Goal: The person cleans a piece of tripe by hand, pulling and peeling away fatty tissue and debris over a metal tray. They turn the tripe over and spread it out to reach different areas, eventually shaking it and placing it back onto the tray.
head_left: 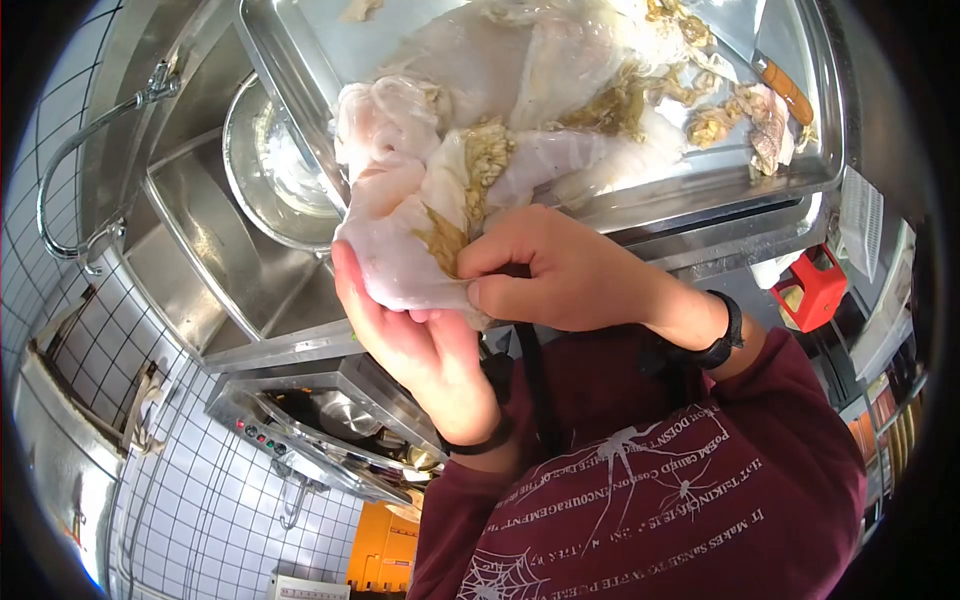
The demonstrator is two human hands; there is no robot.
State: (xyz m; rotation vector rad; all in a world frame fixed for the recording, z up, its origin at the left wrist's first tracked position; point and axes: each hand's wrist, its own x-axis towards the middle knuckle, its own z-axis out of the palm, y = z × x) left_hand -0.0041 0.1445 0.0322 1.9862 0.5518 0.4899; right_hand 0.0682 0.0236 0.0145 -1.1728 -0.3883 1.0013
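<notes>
A large, wet, pale piece of tripe [410, 255] with patches of yellow-brown textured lining spreads over the metal tray [690, 200], and its near end hangs over the tray's edge. My left hand [415, 345] cups that end from below, its fingers wrapped round the underside and partly hidden. Thumb and bent fingers of my right hand [555, 275] pinch the tripe's near edge beside a brown patch. Farther right in the tray lie a knife [783, 88] with a wooden handle and a loose brownish-pink scrap [770, 135].
Left of the tray, a round metal bowl [233, 165] stands in the steel sink [195, 235], with a curved faucet [60, 165] at the far left. Below the counter is a steel unit with knobs [245, 430]. A red stool [808, 290] stands to the right.
</notes>
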